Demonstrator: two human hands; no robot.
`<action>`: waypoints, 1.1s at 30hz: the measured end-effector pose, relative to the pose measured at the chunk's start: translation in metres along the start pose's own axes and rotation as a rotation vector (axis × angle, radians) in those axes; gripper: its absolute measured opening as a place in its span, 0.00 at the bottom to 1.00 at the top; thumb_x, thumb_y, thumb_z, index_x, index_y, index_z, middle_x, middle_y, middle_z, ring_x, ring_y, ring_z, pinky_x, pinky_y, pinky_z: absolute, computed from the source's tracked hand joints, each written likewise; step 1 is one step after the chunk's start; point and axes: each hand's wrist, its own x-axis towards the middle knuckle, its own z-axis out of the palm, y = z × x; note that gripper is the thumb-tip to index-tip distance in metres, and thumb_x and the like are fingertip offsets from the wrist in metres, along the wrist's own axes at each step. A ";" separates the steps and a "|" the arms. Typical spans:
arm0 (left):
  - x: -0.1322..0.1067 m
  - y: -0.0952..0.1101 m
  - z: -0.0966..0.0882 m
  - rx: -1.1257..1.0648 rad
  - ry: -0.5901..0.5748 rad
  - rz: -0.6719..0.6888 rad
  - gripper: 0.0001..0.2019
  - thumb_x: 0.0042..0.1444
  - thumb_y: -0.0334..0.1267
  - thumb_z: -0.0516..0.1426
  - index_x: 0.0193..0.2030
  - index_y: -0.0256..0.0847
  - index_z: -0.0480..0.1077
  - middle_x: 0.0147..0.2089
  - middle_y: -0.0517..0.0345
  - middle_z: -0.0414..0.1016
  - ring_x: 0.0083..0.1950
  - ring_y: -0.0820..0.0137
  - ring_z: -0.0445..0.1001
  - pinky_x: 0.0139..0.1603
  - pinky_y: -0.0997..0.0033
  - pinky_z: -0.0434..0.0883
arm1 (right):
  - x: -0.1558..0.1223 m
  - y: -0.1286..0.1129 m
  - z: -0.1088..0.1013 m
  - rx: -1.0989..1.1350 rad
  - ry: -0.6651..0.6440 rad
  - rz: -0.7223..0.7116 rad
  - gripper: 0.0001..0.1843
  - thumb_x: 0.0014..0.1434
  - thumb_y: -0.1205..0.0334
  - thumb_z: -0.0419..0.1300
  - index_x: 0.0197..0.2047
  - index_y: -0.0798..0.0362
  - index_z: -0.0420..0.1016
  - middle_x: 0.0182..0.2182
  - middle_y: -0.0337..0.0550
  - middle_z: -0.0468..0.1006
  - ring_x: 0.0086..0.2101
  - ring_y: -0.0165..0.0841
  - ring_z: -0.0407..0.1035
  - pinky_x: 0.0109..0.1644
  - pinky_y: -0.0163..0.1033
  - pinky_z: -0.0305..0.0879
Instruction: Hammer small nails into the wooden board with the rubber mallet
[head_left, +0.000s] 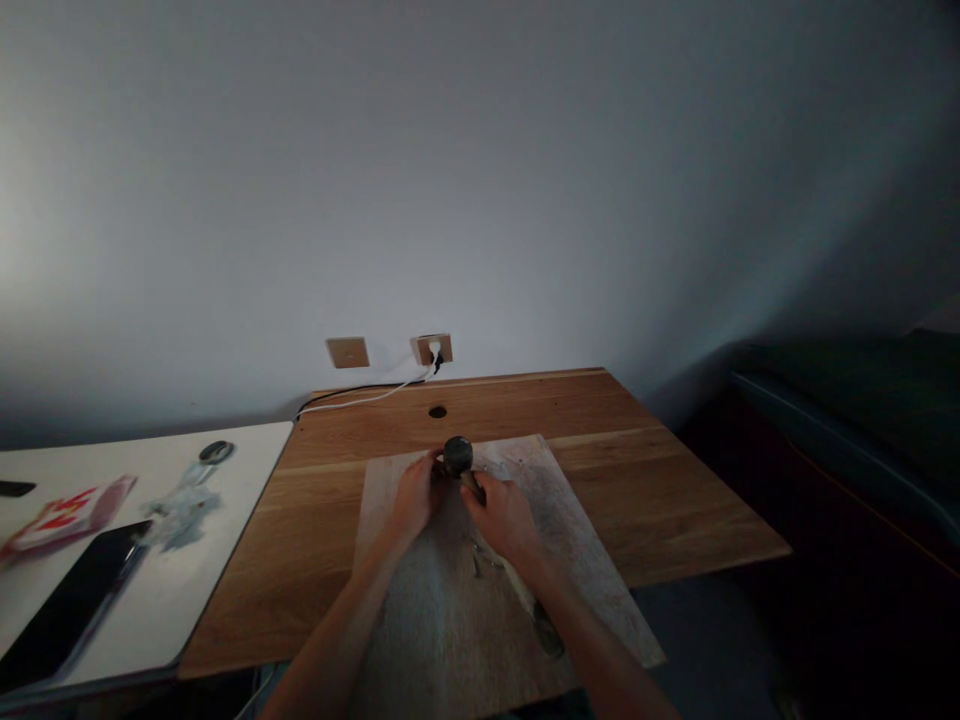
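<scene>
A pale worn board lies on a wooden desk. At the board's far end sits a dark rounded metal head on a short handle, possibly a hammer. My right hand is closed round that handle, just below the head. My left hand is closed too, its fingertips pinched against the head's left side; what they hold is too small to make out. A few small metal pieces lie on the board near my right wrist. A longer dark tool lies partly hidden under my right forearm.
A white table adjoins the desk on the left, carrying a black phone or tablet, a red-and-white packet and a crumpled wrapper. A white cable runs to a wall socket. Dark furniture stands to the right.
</scene>
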 end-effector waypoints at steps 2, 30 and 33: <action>0.001 0.002 0.000 0.012 -0.001 -0.005 0.25 0.50 0.20 0.58 0.56 0.37 0.72 0.43 0.50 0.83 0.43 0.61 0.81 0.48 0.61 0.75 | 0.000 0.000 -0.001 -0.001 0.003 0.004 0.12 0.68 0.57 0.56 0.44 0.51 0.80 0.32 0.48 0.84 0.33 0.38 0.78 0.33 0.36 0.56; -0.036 0.029 -0.031 0.169 -0.125 0.211 0.13 0.60 0.28 0.56 0.46 0.45 0.78 0.44 0.55 0.80 0.45 0.65 0.79 0.50 0.66 0.75 | -0.055 0.059 -0.011 0.256 0.018 0.043 0.17 0.68 0.53 0.53 0.39 0.52 0.80 0.26 0.43 0.80 0.28 0.36 0.75 0.31 0.35 0.57; -0.016 0.012 -0.036 0.068 0.056 0.032 0.10 0.60 0.31 0.57 0.42 0.44 0.78 0.40 0.56 0.82 0.41 0.66 0.80 0.48 0.66 0.76 | -0.055 0.059 -0.010 0.267 0.025 0.043 0.17 0.68 0.53 0.53 0.38 0.53 0.80 0.25 0.42 0.79 0.27 0.35 0.74 0.31 0.35 0.56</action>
